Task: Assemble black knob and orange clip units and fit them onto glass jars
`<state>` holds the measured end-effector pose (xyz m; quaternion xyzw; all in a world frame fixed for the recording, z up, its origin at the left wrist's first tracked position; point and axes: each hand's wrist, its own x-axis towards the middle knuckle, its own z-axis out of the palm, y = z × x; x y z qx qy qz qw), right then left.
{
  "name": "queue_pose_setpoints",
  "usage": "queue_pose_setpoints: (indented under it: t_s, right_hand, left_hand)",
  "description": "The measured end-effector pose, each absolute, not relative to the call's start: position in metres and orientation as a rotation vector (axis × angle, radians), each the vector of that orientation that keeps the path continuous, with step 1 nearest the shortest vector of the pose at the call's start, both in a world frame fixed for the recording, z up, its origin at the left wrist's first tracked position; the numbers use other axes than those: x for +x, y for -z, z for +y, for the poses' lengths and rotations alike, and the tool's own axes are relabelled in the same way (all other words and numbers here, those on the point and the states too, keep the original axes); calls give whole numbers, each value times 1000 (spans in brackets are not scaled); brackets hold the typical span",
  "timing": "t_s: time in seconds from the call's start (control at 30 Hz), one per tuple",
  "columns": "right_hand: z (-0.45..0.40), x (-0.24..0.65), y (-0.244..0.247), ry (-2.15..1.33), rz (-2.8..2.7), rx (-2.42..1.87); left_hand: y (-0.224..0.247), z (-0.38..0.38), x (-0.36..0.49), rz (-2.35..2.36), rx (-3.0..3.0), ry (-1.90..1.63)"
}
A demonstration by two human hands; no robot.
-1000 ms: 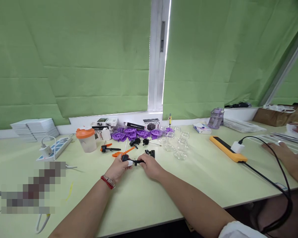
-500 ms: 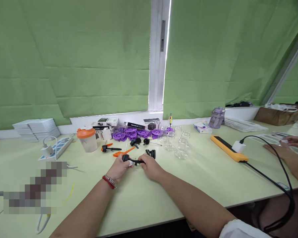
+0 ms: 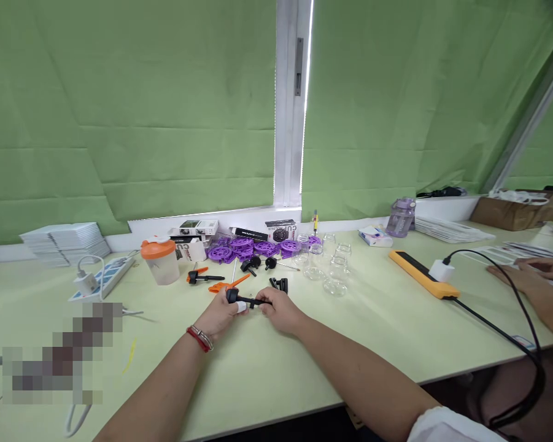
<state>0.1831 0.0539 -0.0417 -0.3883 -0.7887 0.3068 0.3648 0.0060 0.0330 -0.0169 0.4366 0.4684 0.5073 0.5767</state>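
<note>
Both hands meet over the table around one black plastic part (image 3: 232,296) with a round knob-like head and a narrow stem. My left hand (image 3: 218,314) is closed on its head end; something white covers the thumb tip. The fingers of my right hand (image 3: 280,310) pinch the stem's other end. Just beyond them lie an orange clip-like piece (image 3: 229,283) and a black bracket-like piece (image 3: 280,284). A similar black stemmed part (image 3: 205,277) rests farther left, and two black knobbed pieces (image 3: 248,266) sit behind my hands.
Purple wheel-shaped pieces (image 3: 242,247) are piled by boxes (image 3: 282,231). Several transparent cups (image 3: 336,270) stand right of them. An orange-lidded cup (image 3: 160,264), a white power strip (image 3: 108,277) and an orange power strip (image 3: 418,276) flank the work area. A co-worker's hands (image 3: 529,279) are at far right.
My hands stay almost in place, still around the black part, whose stem now shows a little more between them. The co-worker's hands at far right have shifted slightly.
</note>
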Motion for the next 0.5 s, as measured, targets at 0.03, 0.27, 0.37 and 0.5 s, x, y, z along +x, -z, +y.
queue_pose_setpoints:
  t_s: [0.03,0.27,0.37,0.5]
  right_hand:
    - [54,184,41,-770,-2035,-995]
    - [54,186,38,-739,-2051,-971]
    - [54,185,39,-734,-2055,-966]
    - [53,185,39,-749,-2050,-985]
  left_hand:
    - [16,32,6,1088,1013,-1178]
    - [14,30,7,1115,1006,-1157]
    - [14,31,8,1119,1043,-1172]
    - [15,31,7,1112,1066,-1172]
